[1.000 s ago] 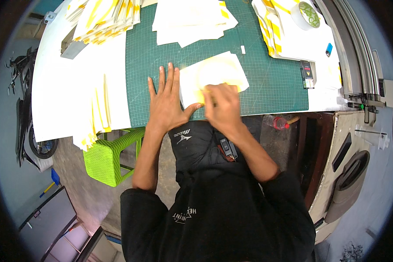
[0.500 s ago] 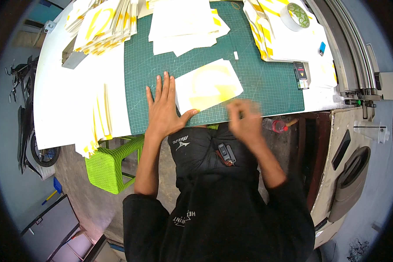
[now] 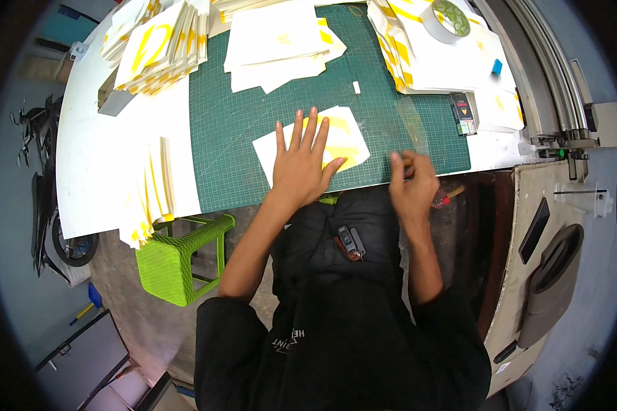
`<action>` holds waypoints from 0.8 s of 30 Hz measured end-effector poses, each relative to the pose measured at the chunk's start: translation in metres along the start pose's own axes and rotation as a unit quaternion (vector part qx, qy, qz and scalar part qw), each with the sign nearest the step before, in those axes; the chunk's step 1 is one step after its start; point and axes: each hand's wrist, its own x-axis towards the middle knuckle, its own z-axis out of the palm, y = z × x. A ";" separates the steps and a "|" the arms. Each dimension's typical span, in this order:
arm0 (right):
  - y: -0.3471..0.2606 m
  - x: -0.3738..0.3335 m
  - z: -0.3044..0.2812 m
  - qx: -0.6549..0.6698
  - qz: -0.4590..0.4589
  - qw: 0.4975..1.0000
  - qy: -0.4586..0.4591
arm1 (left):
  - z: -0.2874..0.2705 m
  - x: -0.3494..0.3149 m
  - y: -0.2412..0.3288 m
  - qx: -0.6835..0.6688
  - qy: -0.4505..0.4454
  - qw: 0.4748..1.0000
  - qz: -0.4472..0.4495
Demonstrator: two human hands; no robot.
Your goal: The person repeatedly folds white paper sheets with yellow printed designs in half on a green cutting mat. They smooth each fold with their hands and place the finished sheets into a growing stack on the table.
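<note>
My left hand (image 3: 301, 161) lies flat with fingers spread on a folded white-and-yellow paper piece (image 3: 348, 146). That piece rests near the front edge of a green cutting mat (image 3: 233, 130), and the hand covers its middle. To its right, my right hand (image 3: 414, 183) is closed in a pinch by the mat's front edge. A thin see-through strip (image 3: 410, 125) stretches up from its fingers over the mat; how far it lies on the mat I cannot tell.
White paper pieces (image 3: 274, 41) lie at the mat's far side. Yellow-and-white stacks (image 3: 161, 48) stand far left; a tape roll (image 3: 433, 24) sits on the right stack. A small dark box (image 3: 462, 108) is by the mat's right edge. A green stool (image 3: 178, 264) stands below left.
My left hand has moved from the paper's left edge onto its middle. My right hand has gone right, away from the paper, and the see-through strip now shows at its fingers.
</note>
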 end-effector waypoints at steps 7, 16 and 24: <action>-0.045 -0.054 -0.005 0.294 0.297 0.893 -0.165 | -0.022 -0.032 0.004 -0.045 -0.055 0.997 0.037; -0.044 -0.070 0.014 0.369 0.316 0.867 -0.110 | -0.027 -0.046 0.004 -0.079 -0.056 0.995 0.021; -0.052 -0.050 0.022 0.267 0.261 0.918 -0.136 | -0.025 -0.048 0.005 -0.098 -0.035 0.995 -0.001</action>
